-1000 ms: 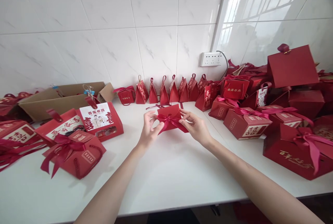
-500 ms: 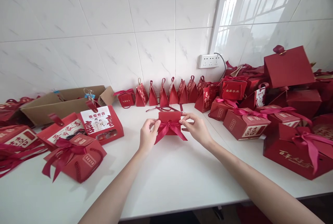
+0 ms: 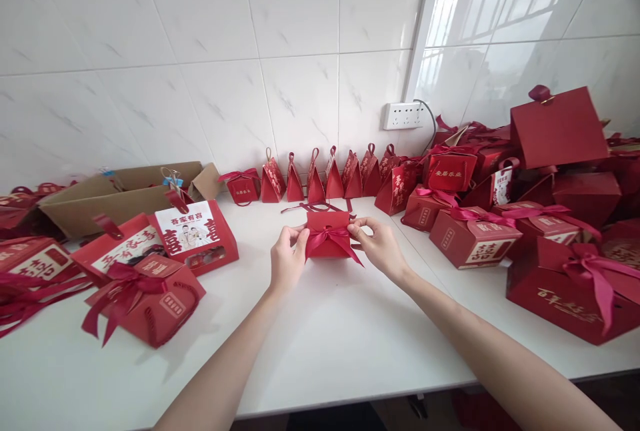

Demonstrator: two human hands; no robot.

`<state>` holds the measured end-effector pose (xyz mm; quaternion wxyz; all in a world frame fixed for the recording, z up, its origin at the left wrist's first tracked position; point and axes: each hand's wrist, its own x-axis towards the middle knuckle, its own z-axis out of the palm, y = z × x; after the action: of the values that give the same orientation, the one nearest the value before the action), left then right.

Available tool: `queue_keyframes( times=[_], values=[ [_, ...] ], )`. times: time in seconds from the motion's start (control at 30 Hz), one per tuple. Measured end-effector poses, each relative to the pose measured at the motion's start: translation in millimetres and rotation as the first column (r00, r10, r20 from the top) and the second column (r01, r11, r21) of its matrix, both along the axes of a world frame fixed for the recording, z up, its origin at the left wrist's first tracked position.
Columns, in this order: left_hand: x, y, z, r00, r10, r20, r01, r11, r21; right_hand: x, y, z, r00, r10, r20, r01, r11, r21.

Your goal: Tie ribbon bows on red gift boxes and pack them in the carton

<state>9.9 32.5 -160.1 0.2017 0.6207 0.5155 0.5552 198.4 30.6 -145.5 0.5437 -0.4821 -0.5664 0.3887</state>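
A small red gift box (image 3: pixel 327 247) is in front of me at mid-table, with a dark pink ribbon bow (image 3: pixel 327 233) tied across its front. My left hand (image 3: pixel 289 256) pinches the box's left edge between thumb and fingers. On the opposite side my right hand (image 3: pixel 379 245) grips the upper right edge near the end of the bow. The fingertips behind the box are partly hidden. Loose strips of dark red ribbon (image 3: pixel 300 207) lie on the table just behind it.
A row of upright triangular red boxes (image 3: pixel 315 183) lines the wall. Red boxes with bows (image 3: pixel 475 237) pile up at the right. At the left are an open cardboard carton (image 3: pixel 85 207), a red box with a white printed panel (image 3: pixel 223 231) and a bow-tied box (image 3: pixel 175 297).
The left ribbon tail, which hung below my left hand, is now tucked up by its fingers. My right fingers have shifted slightly at the box's edge, and the view has moved a little.
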Motion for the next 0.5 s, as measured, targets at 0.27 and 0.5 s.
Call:
queue_keyframes(
  times=[0.27, 0.5],
  values=[
    [-5, -2, 1.3, 0.997, -0.076, 0.032, 0.076, 0.997, -0.011, 11, -7, 1.6, 0.776, 0.048, 0.629, -0.258, 0.934, 0.246],
    [0, -2, 1.2, 0.981, -0.051, -0.190, 0.113, 0.937, 0.330, 7, 2, -12.5, 0.723, -0.056, 0.689, -0.241, 0.914, 0.327]
  ],
)
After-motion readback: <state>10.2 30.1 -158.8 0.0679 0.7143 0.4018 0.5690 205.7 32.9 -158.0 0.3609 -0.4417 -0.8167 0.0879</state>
